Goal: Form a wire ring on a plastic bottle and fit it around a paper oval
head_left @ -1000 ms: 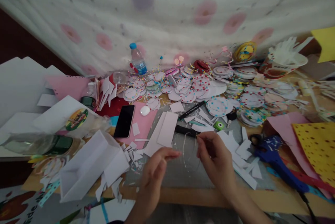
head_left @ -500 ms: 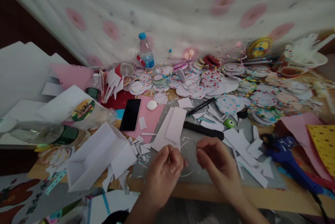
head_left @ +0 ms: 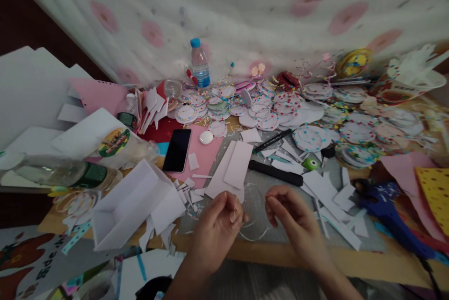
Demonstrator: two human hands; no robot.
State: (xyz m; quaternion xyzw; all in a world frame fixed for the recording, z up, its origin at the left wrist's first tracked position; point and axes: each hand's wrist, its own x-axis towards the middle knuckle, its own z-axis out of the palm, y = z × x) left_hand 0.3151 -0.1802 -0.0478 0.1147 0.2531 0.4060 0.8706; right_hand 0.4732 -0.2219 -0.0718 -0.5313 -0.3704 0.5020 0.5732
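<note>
A thin, pale, see-through strand point(head_left: 258, 238), string or wire, hangs in a loose loop between my two hands. My left hand point(head_left: 218, 231) is closed, with thumb and fingers pinching the strand near the white paper strips. To its right, my right hand point(head_left: 295, 219) has its thumb and index finger brought together at the loop's right side. Whatever sits between those fingertips is too fine to make out. Both hands are above the front edge of the grey cutting mat point(head_left: 245, 218). Folded white paper pieces point(head_left: 239, 164) lie just beyond the left hand.
A black phone point(head_left: 177, 150) and a black stick-like tool point(head_left: 275, 173) lie beyond my hands. On the left stand an open white paper box point(head_left: 122, 211) and a plastic bottle point(head_left: 52, 171). A blue glue gun point(head_left: 389, 211) lies right. Decorated paper discs point(head_left: 310, 139) fill the back.
The strand's loop has shifted and looks looser, hanging lower between the hands. My left fingers have turned slightly and the right hand has moved a little. The whole view has shifted slightly.
</note>
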